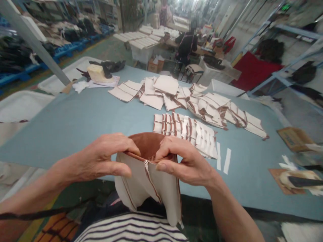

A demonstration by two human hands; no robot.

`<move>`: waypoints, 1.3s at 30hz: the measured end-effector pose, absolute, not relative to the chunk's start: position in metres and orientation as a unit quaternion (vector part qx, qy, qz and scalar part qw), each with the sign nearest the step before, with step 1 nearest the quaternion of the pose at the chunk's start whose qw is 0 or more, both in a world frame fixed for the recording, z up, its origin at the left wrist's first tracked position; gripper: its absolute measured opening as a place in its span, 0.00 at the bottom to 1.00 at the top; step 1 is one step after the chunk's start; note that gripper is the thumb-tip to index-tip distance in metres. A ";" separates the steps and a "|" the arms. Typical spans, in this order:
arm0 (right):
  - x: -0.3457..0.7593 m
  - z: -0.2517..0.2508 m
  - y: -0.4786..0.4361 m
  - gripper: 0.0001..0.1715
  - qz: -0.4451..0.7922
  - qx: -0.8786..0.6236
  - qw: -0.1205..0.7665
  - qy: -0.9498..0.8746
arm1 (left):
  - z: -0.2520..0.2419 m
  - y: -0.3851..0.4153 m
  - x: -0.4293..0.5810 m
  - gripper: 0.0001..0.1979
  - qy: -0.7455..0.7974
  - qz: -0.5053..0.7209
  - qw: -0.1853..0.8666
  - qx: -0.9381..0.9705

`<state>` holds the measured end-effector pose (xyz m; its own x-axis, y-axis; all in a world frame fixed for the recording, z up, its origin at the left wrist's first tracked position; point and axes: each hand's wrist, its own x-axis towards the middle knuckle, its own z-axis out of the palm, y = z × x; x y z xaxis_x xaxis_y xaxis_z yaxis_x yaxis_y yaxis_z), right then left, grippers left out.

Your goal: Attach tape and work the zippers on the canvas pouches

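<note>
I hold a brown leather piece with a pale cream lining (147,178) over the near edge of the blue table (75,124). My left hand (106,156) pinches its top left rim, fingers closed. My right hand (181,158) grips the top right rim, thumb and fingers pressed on the folded edge. The piece hangs down toward my striped shirt. Just beyond my hands lies a row of overlapping cream and brown pieces (186,132).
More cream pieces (176,94) are spread across the far table. Two white strips (223,159) lie to the right. A foam block and dark scraps (101,72) sit far left. A person (186,45) stands at another bench behind. A cardboard box (294,137) is at right.
</note>
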<state>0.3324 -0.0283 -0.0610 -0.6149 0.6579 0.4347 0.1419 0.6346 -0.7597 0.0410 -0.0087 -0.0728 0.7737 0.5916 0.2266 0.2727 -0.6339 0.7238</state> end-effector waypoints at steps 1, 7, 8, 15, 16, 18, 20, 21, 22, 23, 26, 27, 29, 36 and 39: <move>0.331 -0.060 -0.026 0.19 0.368 -0.241 0.358 -0.824 | -0.072 -0.007 0.048 0.24 0.231 0.242 0.350 0.875; 0.328 -0.077 -0.018 0.28 0.454 -0.266 0.344 -0.778 | -0.065 -0.009 0.071 0.09 0.192 0.270 0.396 0.856; 0.327 -0.081 -0.018 0.28 0.455 -0.270 0.347 -0.774 | -0.065 -0.009 0.072 0.08 0.197 0.265 0.403 0.853; 0.320 -0.098 -0.024 0.23 0.436 -0.284 0.381 -0.764 | -0.064 -0.006 0.071 0.07 0.255 0.206 0.459 0.825; 0.319 -0.098 -0.026 0.21 0.429 -0.288 0.385 -0.765 | -0.064 -0.005 0.070 0.08 0.258 0.199 0.467 0.822; 0.317 -0.097 -0.028 0.17 0.412 -0.297 0.388 -0.769 | -0.064 -0.005 0.068 0.08 0.262 0.192 0.484 0.813; 0.315 -0.094 -0.032 0.15 0.386 -0.305 0.386 -0.780 | -0.064 -0.005 0.067 0.08 0.271 0.197 0.499 0.799; 0.314 -0.091 -0.034 0.15 0.370 -0.309 0.383 -0.788 | -0.064 -0.006 0.067 0.09 0.274 0.196 0.510 0.791; 0.312 -0.089 -0.036 0.15 0.352 -0.311 0.379 -0.798 | -0.063 -0.007 0.066 0.10 0.274 0.193 0.523 0.784; 0.311 -0.086 -0.038 0.14 0.334 -0.313 0.377 -0.805 | -0.062 -0.008 0.066 0.10 0.274 0.186 0.536 0.777; 0.306 -0.080 -0.044 0.10 0.294 -0.322 0.373 -0.819 | -0.059 -0.010 0.065 0.11 0.277 0.165 0.558 0.765; 0.305 -0.078 -0.045 0.08 0.286 -0.324 0.372 -0.822 | -0.058 -0.011 0.065 0.10 0.283 0.162 0.558 0.763; 0.303 -0.076 -0.047 0.06 0.274 -0.328 0.369 -0.825 | -0.056 -0.012 0.064 0.10 0.296 0.157 0.561 0.757; 0.302 -0.076 -0.049 0.05 0.273 -0.341 0.356 -0.826 | -0.056 -0.015 0.062 0.11 0.326 0.132 0.574 0.740; 0.304 -0.076 -0.049 0.04 0.305 -0.337 0.349 -0.820 | -0.057 -0.018 0.063 0.11 0.329 0.132 0.571 0.740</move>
<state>0.3039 -0.0493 -0.0764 -0.5292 0.7654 0.3661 0.3407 0.5869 -0.7345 0.0633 -0.0183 -0.0567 0.7494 0.6370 -0.1809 0.3363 -0.1308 0.9326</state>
